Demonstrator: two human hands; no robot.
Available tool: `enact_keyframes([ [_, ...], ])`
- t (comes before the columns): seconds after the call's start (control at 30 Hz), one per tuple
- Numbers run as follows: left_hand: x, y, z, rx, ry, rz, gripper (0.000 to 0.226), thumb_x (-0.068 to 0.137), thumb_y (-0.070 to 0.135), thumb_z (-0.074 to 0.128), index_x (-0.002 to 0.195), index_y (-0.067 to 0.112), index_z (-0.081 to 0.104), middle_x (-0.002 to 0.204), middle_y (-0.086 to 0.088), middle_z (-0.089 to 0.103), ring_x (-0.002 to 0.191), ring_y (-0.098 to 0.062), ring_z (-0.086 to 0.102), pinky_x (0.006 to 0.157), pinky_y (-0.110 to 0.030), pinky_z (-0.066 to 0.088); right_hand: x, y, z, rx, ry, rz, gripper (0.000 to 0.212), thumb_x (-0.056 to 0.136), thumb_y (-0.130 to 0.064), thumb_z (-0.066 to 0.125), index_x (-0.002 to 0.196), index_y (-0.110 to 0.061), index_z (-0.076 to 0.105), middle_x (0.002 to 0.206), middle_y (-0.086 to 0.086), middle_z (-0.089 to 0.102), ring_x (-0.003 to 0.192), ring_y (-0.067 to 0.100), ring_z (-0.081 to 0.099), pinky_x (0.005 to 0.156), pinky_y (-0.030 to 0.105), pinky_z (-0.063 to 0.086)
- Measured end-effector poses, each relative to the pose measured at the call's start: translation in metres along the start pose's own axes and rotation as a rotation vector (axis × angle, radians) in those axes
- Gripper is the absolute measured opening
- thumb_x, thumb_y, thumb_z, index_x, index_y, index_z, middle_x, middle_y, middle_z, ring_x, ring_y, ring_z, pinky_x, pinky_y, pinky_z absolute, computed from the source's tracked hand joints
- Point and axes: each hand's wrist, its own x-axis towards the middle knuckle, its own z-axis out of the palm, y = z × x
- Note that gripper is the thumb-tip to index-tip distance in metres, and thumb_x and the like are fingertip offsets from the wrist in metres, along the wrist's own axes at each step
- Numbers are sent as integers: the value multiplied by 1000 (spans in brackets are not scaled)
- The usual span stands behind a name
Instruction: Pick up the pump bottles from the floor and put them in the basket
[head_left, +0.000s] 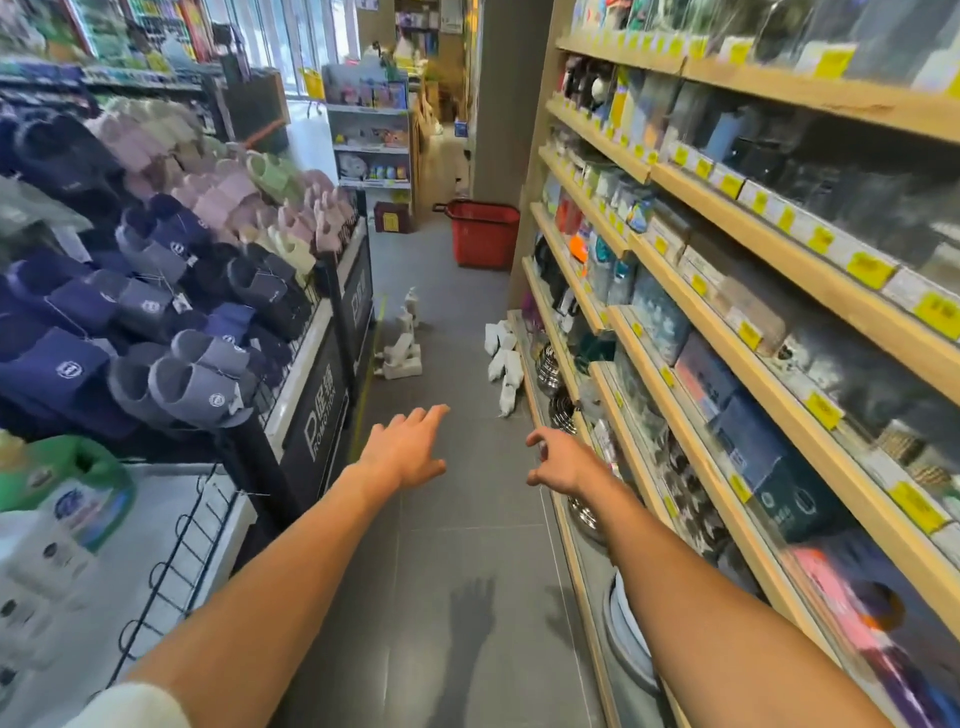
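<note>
White pump bottles (402, 343) sit on the floor (457, 525) beyond both hands (some upright, some toppled); the red basket (483, 236) stands farther off. Left hand (410, 447) spread, right hand (558, 462) loosely curled, both empty.

Grey tiled floor (457, 519) runs btwn wire slipper rack (208, 260) on L & wooden shelf unit (727, 249) on R. Red plastic basket (485, 234) stands at far end, beside shelf unit. White plastic pump bottles (402, 348) lie on floor nearer, in 2 clusters: one by rack foot, one against shelf base.
</note>
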Motion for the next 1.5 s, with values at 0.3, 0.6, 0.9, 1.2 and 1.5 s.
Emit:
enact_keyframes([
  [0.3, 103, -24, -5, 57, -41, 24, 83, 92, 44, 63, 157, 29, 13, 150, -6, 39, 135, -32, 42, 104, -53, 39, 96, 1, -24, -14, -18, 29, 63, 80, -25, 83, 136, -28, 54, 120, 0, 60, 106, 25, 62, 95, 49, 54],
  [0.6, 214, -23, -21, 75, -73, -13, 80, 92, 44, 64, 156, 31, 18, 146, -6, 39, 131, -32, 46, 102, -50, 44, 207, 25, -75, 40, -54, 15, 57, 79, -22, 82, 129, -25, 56, 91, -5, 55, 87, 21, 59, 87, 44, 54],
  [0.9, 309, -34, -18, 43, -100, -62, 80, 91, 44, 64, 156, 31, 18, 147, -5, 39, 132, -30, 45, 106, -51, 42, 318, 33, -95, 40, -85, -5, 64, 77, -36, 85, 134, -27, 55, 119, 1, 62, 109, 25, 61, 97, 46, 52],
  [1.2, 434, -82, -41, 4, -88, -70, 78, 92, 44, 63, 155, 31, 19, 151, -5, 36, 135, -31, 42, 104, -50, 41, 442, 12, -125, -36, -96, 11, 62, 72, -43, 83, 126, -32, 55, 102, -2, 62, 98, 27, 65, 90, 46, 55],
  [1.5, 559, -126, -70, -9, -87, -33, 79, 91, 45, 63, 155, 31, 19, 152, -6, 37, 135, -32, 43, 103, -53, 42, 538, -21, -166, -64, -72, 53, 63, 80, -36, 83, 135, -28, 52, 122, 2, 64, 106, 25, 63, 94, 42, 53],
])
